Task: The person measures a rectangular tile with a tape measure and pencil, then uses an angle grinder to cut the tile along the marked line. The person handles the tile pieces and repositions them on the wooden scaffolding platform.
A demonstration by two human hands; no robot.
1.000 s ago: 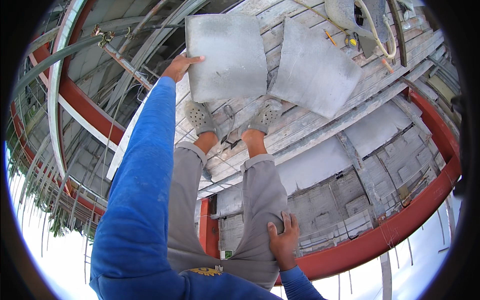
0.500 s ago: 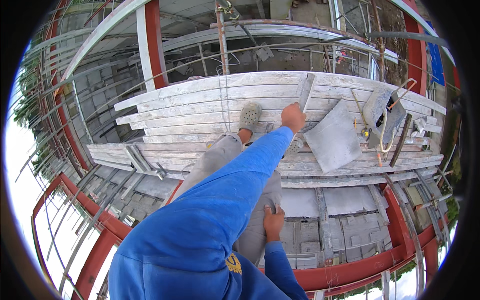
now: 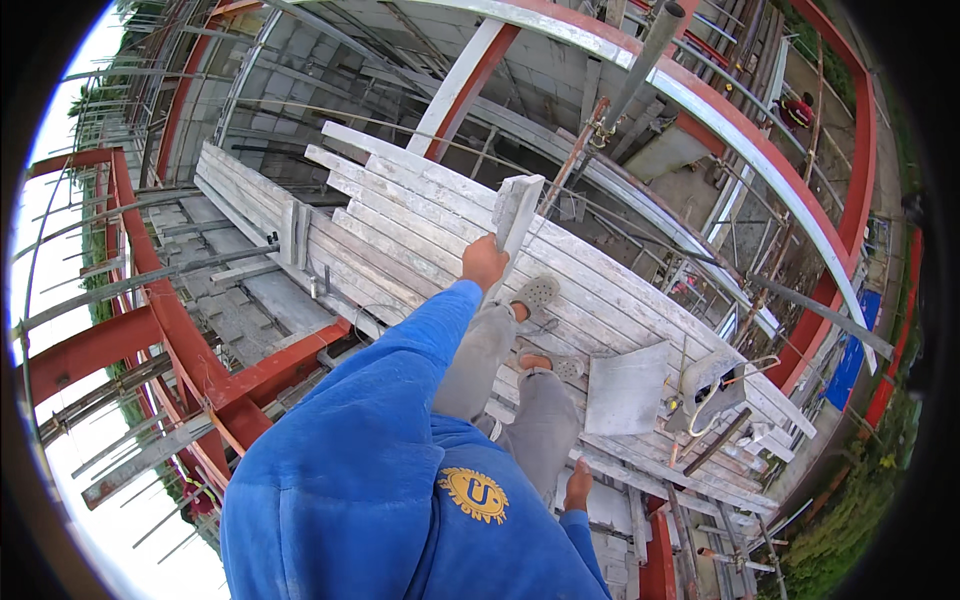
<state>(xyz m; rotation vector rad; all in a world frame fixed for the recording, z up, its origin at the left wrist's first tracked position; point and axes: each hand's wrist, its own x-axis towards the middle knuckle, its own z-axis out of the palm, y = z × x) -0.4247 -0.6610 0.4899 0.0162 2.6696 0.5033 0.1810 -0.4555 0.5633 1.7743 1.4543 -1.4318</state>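
Observation:
My left hand (image 3: 485, 262) is closed round the lower part of a short, whitish-grey board (image 3: 518, 205), which stands tilted upward over the plank platform (image 3: 420, 240). My left arm in a blue sleeve reaches forward to it. My right hand (image 3: 578, 487) hangs low beside my right thigh, apart from the planks, with nothing seen in it and its fingers loosely stretched. Both my feet, in grey clogs (image 3: 537, 292), stand on the planks just right of the board. A flat grey sheet (image 3: 627, 388) lies to the right of my feet.
Right of the sheet sits a cut-open pale container (image 3: 708, 380) with a hose or handle, beside a dark stick (image 3: 717, 442). Red steel beams (image 3: 275, 383) and scaffold pipes (image 3: 640, 65) surround the platform, with a drop past its edges. Another person (image 3: 797, 110) is far off, upper right.
My left hand has brought the board leftward and lifted its end off the planks. My right hand has come away from my thigh. The whole view has turned.

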